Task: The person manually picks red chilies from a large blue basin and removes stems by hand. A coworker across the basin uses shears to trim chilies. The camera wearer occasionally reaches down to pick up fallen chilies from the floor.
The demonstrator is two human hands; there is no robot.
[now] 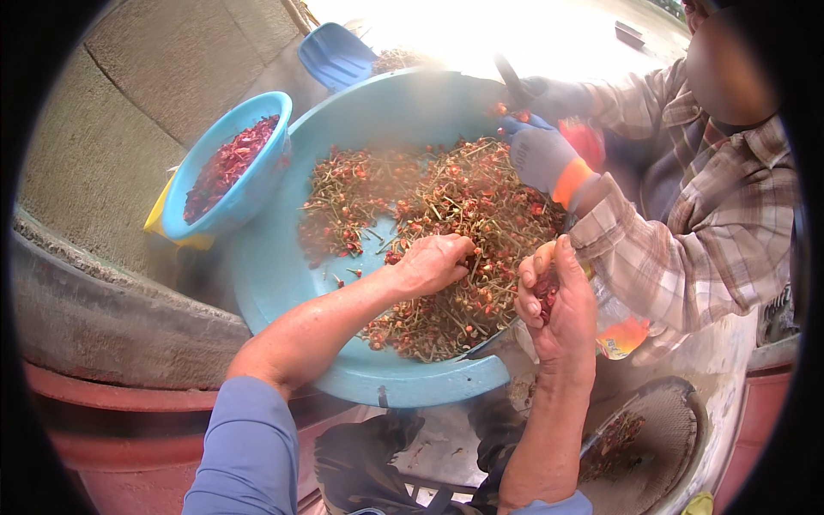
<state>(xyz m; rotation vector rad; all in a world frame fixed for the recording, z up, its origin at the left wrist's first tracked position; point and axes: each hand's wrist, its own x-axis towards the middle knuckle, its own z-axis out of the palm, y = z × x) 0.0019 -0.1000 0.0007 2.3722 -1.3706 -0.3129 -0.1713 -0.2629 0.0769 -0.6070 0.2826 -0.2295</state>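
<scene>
A wide blue plastic tub (277, 283) before me holds a heap of dried red flower heads on stems (476, 212). My left hand (434, 264) is on the near part of this heap, its fingers curled down. A red bud shows at its fingertips; whether they grip it is hidden. Above the tub's right rim, my right hand (566, 306) is raised with the palm turned inward. Its fingers curl around a clump of dark red petals (546, 293).
A co-worker in a plaid shirt (695, 238) sits at right, a gloved hand (547, 154) holding flower heads above the tub. A light blue basin (280, 106) of red petals stands at left. Behind is a blue shovel blade (335, 55); a round container (669, 444) sits lower right.
</scene>
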